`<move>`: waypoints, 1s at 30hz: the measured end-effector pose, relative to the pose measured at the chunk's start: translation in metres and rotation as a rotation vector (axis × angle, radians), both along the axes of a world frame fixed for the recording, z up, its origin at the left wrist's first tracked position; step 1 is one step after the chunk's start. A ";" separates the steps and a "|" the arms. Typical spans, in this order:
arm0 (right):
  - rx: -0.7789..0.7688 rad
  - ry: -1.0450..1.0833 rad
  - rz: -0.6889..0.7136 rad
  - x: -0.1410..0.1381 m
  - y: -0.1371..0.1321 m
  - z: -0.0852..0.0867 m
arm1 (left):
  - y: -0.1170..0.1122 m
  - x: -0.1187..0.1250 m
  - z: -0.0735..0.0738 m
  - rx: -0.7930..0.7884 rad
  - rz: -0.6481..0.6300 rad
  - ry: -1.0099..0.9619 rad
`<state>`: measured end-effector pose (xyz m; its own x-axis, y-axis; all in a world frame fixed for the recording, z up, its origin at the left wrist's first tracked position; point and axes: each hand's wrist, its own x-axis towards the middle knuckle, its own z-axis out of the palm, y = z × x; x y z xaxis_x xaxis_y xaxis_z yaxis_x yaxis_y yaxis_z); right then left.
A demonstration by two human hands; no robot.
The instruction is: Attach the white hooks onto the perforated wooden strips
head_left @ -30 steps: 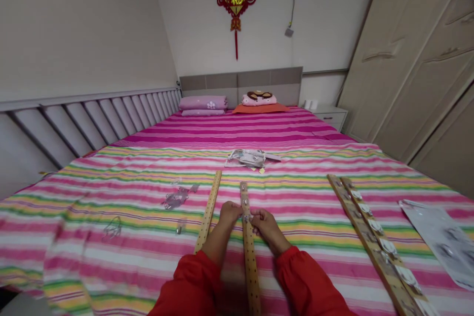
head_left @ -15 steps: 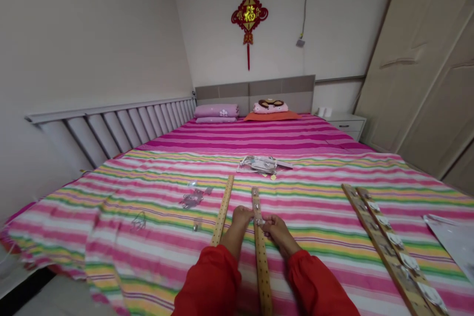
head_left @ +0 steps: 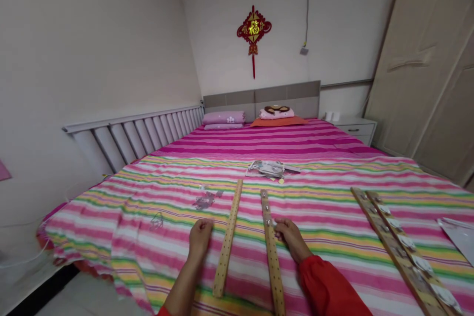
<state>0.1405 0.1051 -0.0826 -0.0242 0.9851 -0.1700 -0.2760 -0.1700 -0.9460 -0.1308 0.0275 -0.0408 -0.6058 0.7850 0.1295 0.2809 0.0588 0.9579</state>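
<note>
- The left hand (head_left: 200,234) is in the lower middle of the frame, low over the striped sheet (head_left: 333,207). Its fingers are curled in, with the tips close together. I cannot tell if it has hold of something small.
- The right hand (head_left: 292,238) is a bit right of the middle. Its fingers are bent, and its thumb and pointing finger are close together at the edge of the middle wooden strip (head_left: 272,256). I cannot tell if they grip anything.
- The middle wooden strip lies in the lower middle of the frame, running up and down. Small shiny metal bits (head_left: 266,207) sit in a row near its top end, and its lower part has dark holes.
- The left wooden strip (head_left: 229,247) lies between the two hands, with little holes all along it.
- Two more wooden strips (head_left: 388,239) lie side by side at the lower right. White round pieces (head_left: 407,243) are in a row on the outer one.
- A flat packet (head_left: 459,237) is at the right edge.
- Clear plastic bits (head_left: 205,200) and a thin loopy thing (head_left: 157,220) lie left of the middle.
- A pile of clear bags (head_left: 268,169) is in the center, farther up.
- A red knot hanging (head_left: 254,29) is on the wall, top middle.
</note>
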 end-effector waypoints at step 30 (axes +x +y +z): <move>0.179 0.044 0.136 -0.023 -0.104 0.058 | -0.050 0.114 0.049 0.087 -0.291 -0.148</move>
